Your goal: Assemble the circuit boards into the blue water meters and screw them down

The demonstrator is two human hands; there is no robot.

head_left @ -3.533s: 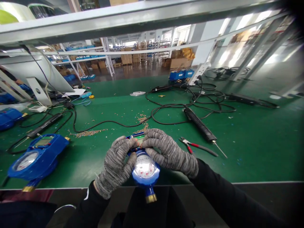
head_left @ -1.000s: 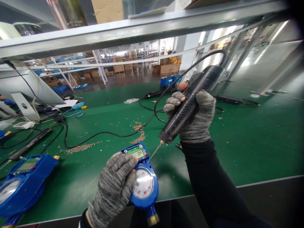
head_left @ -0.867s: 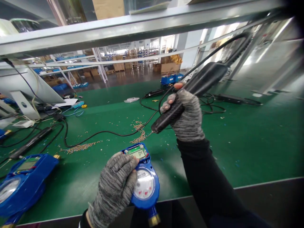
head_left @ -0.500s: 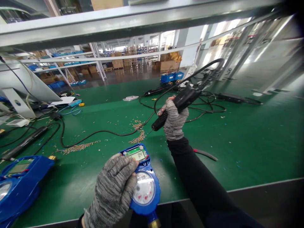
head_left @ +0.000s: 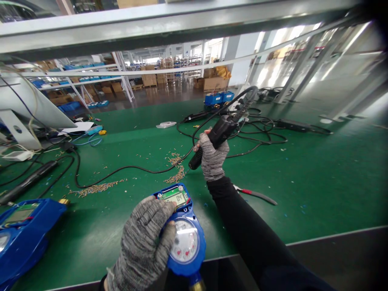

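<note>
A blue water meter [head_left: 197, 246] with a round dial and an uncovered display box lies at the bench's near edge. My left hand [head_left: 145, 238], in a grey knit glove, is closed on its left side, fingertips by the display. My right hand [head_left: 214, 157], gloved with bare fingertips, grips a black electric screwdriver [head_left: 222, 130], tilted so its thin bit points down and left. The bit's tip is near a pile of small screws [head_left: 176, 174], beyond the meter; whether it touches one I cannot tell.
A second blue meter [head_left: 33, 234] lies at the left. Red-and-grey pliers [head_left: 254, 194] lie right of my forearm. More screws [head_left: 97, 188] are scattered left of centre. Black cables [head_left: 263, 141] cross the green bench [head_left: 318, 173]. A metal beam [head_left: 182, 28] spans above.
My right hand has moved left and slightly down with the electric screwdriver, bringing its bit nearer the screw pile. More of the pliers shows. My left hand stays on the water meter.
</note>
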